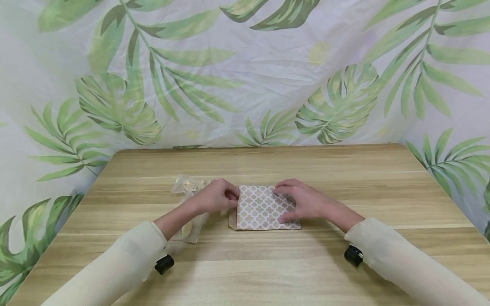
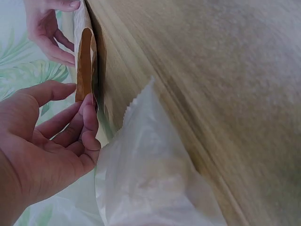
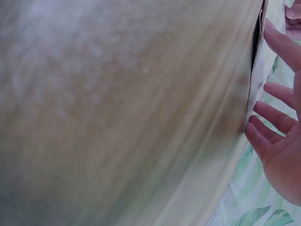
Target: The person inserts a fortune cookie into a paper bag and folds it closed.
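A flat paper bag (image 1: 260,208) with a beige-and-white lattice print lies on the table, its mouth at the left. In the left wrist view its brown inside (image 2: 84,61) shows through the parted mouth. My left hand (image 1: 219,196) holds the bag at the mouth end, with curled fingers at one corner and the thumb near the upper edge. My right hand (image 1: 308,202) rests on the bag's right part, fingers spread and relaxed. In the right wrist view, the right hand's fingertips (image 3: 277,115) touch the bag's edge.
Two clear plastic packets lie left of the bag: an upper packet (image 1: 188,184) with pale pieces inside, and a lower packet (image 1: 186,231) partly under the left forearm. The wooden table (image 1: 268,267) meets a leaf-print cloth (image 1: 268,85) at the back.
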Demonstrator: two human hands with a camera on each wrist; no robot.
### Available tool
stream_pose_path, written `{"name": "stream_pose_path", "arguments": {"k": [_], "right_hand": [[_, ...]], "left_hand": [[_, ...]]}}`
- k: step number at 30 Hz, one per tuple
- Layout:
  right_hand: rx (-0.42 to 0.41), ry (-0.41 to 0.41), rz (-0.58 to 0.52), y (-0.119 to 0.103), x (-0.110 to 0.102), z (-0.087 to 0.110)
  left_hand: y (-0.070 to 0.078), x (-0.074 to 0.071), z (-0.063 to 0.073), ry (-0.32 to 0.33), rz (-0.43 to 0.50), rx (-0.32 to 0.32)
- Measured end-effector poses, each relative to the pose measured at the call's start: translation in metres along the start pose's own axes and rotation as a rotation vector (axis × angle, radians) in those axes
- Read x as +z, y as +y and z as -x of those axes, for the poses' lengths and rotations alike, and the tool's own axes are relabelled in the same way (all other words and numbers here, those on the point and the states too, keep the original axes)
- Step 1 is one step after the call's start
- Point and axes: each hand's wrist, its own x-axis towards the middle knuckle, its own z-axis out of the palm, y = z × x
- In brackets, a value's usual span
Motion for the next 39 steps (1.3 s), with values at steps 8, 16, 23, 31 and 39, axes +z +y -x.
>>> {"name": "stream_pose_path", "arguments": {"k": [8,16,23,31,39], "right_hand": [[0.015,-0.009,-0.001,-0.002,-0.001,0.001],[0.014,-0.011,0.006,-0.002,0.000,0.001],[0.008,-0.004,-0.013,-0.003,0.000,0.001],[0.021,0.019,0.020,-0.006,0.005,-0.001],[0.080,0.017,0.023,-0.011,0.008,-0.003]], "left_hand": [[0.005,0.003,-0.004,0.066,0.052,-0.081],[0.004,0.006,-0.007,0.116,0.091,-0.109],[0.005,0.007,-0.007,0.124,0.189,-0.131],[0.002,0.006,-0.007,0.128,0.316,-0.203],[0.000,0.006,-0.008,0.124,0.440,-0.221]]}}
